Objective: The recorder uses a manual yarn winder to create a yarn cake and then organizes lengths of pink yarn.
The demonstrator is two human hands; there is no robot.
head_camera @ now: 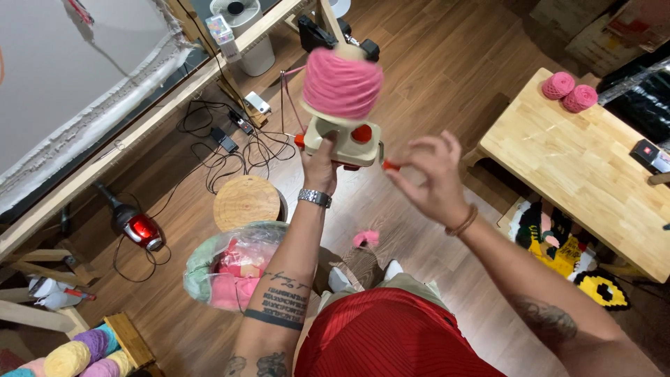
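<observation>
Wooden plank floor (433,63) underneath, seen from above, with a large frame (105,150) of pale timber stretched with grey-white cloth slanting across the upper left. Light wooden counter (586,174) at right, carrying two small pink yarn balls (569,91) near its far corner and a small dark device (649,155) with a red spot at its right edge. Colourful tufted rug piece (558,244) in yellow, black and green on the floor below the counter's near edge. Clear plastic bag (227,269) stuffed with pink and green yarn just left of the left forearm, beside a round wooden stool top (244,202). Tangle of black cables (223,150) and power bricks beyond the stool, red handheld vacuum (139,229) further left, white fan (241,21) at the top. Row of pastel yarn cakes (77,356) in yellow, purple and teal in the lower left corner. Held up at centre frame: cream yarn winder (345,136) with red knobs, topped by a fat pink yarn cake (342,82). Left hand (319,164), silver watch on the wrist, clenched around the winder's base from below. Right hand (433,178), cord bracelet on the wrist, pinching the small red crank handle (391,165) at the winder's right side between thumb and fingertips, remaining fingers spread loosely. Scrap of pink yarn (366,238) on the floor beneath, between the arms.
</observation>
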